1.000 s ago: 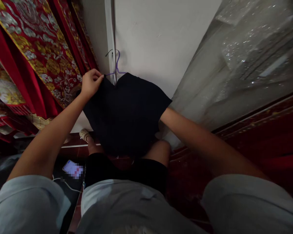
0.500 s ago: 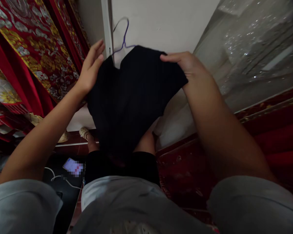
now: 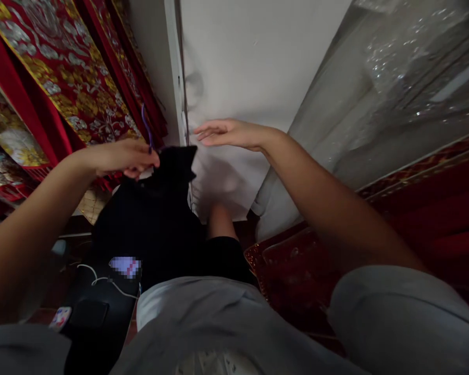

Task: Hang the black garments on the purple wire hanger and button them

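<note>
My left hand (image 3: 131,158) is closed on the purple clothes hanger (image 3: 146,126), just below its hook. From that hanger droops a black garment (image 3: 148,208), its folds too dark to tell the exact kind. The garment hangs in front of my legs, with one corner sticking out to the right. My right hand (image 3: 234,134) is apart from the cloth, fingers stretched out to the left and nothing in them.
A white panel (image 3: 250,62) stands ahead. Red embroidered cloths (image 3: 82,78) hang at the left; plastic-wrapped items (image 3: 375,88) line the right. Below left, a phone (image 3: 125,266) with a white cable (image 3: 113,284) lies on a black surface (image 3: 89,315).
The garment and hanger have moved left and down. My left hand, open before, has closed on the hanger. My right hand has let go of the garment and moved left.
</note>
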A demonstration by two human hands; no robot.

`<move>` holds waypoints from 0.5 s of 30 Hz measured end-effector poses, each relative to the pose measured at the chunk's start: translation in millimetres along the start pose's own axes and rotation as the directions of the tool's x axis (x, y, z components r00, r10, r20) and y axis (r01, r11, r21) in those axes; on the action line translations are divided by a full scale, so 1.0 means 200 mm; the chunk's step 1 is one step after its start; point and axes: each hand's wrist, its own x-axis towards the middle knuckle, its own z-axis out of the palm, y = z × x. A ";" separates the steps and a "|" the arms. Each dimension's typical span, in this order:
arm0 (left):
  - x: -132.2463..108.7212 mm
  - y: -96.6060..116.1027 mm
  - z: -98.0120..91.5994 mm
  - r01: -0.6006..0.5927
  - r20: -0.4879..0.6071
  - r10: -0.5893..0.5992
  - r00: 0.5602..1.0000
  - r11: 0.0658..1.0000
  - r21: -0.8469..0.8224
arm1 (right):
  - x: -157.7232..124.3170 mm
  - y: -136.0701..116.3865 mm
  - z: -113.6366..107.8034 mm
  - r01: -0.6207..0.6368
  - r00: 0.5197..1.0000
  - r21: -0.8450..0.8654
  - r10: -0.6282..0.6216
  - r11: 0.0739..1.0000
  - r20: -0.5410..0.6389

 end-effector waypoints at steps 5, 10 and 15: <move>-0.11 -0.04 -0.08 -0.036 -0.226 0.079 0.971 0.981 0.192 | 0.00 0.15 -0.02 -0.192 0.981 0.054 0.190 0.980 0.031; 0.00 -0.13 -0.14 -0.127 -0.606 0.404 0.685 0.886 0.447 | 0.07 0.17 0.07 -0.151 0.950 0.312 0.225 0.938 -0.215; 0.03 -0.20 -0.05 -0.117 -0.665 0.710 0.232 0.699 0.706 | 0.27 0.29 -0.12 0.039 0.854 0.208 0.075 0.977 -0.515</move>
